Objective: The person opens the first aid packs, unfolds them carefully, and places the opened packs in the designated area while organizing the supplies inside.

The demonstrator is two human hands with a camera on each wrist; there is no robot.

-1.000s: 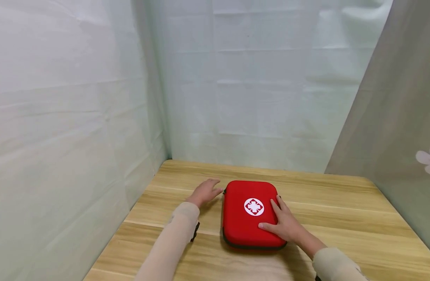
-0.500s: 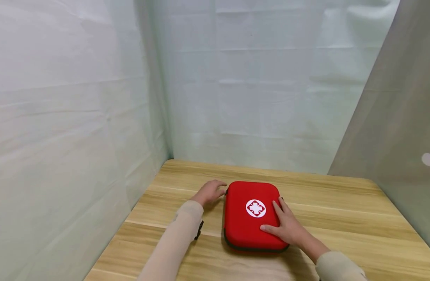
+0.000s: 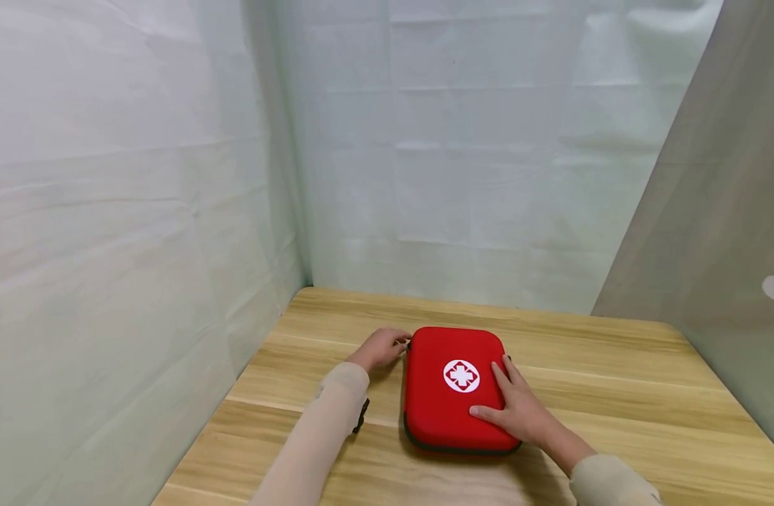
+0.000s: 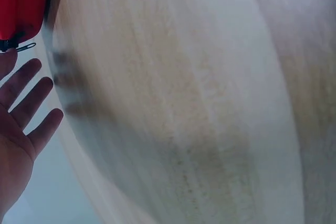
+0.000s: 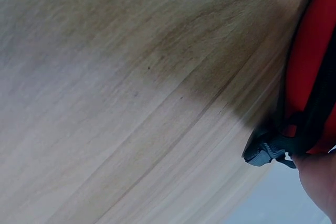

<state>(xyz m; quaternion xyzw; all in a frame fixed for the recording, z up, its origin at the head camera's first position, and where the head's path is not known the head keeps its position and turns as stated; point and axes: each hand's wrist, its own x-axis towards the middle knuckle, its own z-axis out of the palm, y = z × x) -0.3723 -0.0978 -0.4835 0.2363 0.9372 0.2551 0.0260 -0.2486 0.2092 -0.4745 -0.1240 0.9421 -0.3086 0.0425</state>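
A red zip-up first-aid case (image 3: 444, 414) with a white cross emblem lies closed on the wooden table. At its far left corner, the thumb and index finger of my left hand (image 3: 381, 348) come together at the zipper pull (image 4: 26, 47). The other fingers of that hand are spread, and the exact contact is partly hidden. My right hand (image 3: 522, 407) rests on the case's right side. Its thumb and index finger lie spread on the lid, and the remaining fingers reach over the right edge. A black buckle (image 5: 262, 153) shows at the case's side in the right wrist view.
The wood-grain table (image 3: 640, 379) extends around the case on all sides. Pale cloth (image 3: 450, 176) hangs behind it and along the left, with a greyer curtain (image 3: 684, 232) on the right.
My left hand has moved slightly right to the case's corner, its thumb and index finger drawing together at the zipper. The right hand stays on the lid, and the view has shifted slightly.
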